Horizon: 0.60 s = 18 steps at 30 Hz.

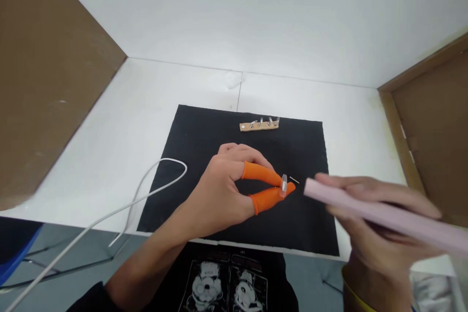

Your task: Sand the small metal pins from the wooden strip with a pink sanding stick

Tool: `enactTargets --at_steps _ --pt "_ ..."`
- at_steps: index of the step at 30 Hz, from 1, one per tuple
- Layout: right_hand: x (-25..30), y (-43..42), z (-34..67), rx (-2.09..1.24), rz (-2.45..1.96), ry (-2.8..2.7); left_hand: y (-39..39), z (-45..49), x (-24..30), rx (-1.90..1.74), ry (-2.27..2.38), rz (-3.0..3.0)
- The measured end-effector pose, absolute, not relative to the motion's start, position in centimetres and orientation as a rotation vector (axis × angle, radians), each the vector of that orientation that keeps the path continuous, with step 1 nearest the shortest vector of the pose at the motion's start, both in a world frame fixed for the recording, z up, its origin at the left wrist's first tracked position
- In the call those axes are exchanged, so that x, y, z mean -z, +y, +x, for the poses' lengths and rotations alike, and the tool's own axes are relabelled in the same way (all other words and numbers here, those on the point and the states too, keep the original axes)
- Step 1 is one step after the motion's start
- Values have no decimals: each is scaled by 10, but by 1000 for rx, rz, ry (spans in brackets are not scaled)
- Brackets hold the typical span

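Our white table (106,151) sits between brown panels (54,83), a black mat (300,226) spread over it. A white cord (153,193) crosses the mat's left edge; a small strip (256,129) lies far. Over the mat, our left fingers (260,173) pinch a clear piece (283,185); at right, our right fingers (395,198) close around a pink bar (365,208).

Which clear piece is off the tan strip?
The clear piece held by the left hand, at its orange-covered fingertips; the other four are on the tan strip.

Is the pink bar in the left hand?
No, the right hand holds the pink bar, while the left hand pinches a small clear piece.
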State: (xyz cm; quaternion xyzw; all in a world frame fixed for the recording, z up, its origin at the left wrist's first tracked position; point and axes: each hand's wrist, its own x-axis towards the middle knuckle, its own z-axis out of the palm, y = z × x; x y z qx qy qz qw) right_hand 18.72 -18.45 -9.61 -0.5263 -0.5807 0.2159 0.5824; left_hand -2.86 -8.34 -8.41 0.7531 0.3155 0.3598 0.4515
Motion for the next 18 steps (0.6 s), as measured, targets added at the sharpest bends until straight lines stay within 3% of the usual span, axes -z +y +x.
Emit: enactTargets --at_steps 18 --pt "92 -183 172 -500 -1218 -1343 -86 -34 83 -882 817 1876"
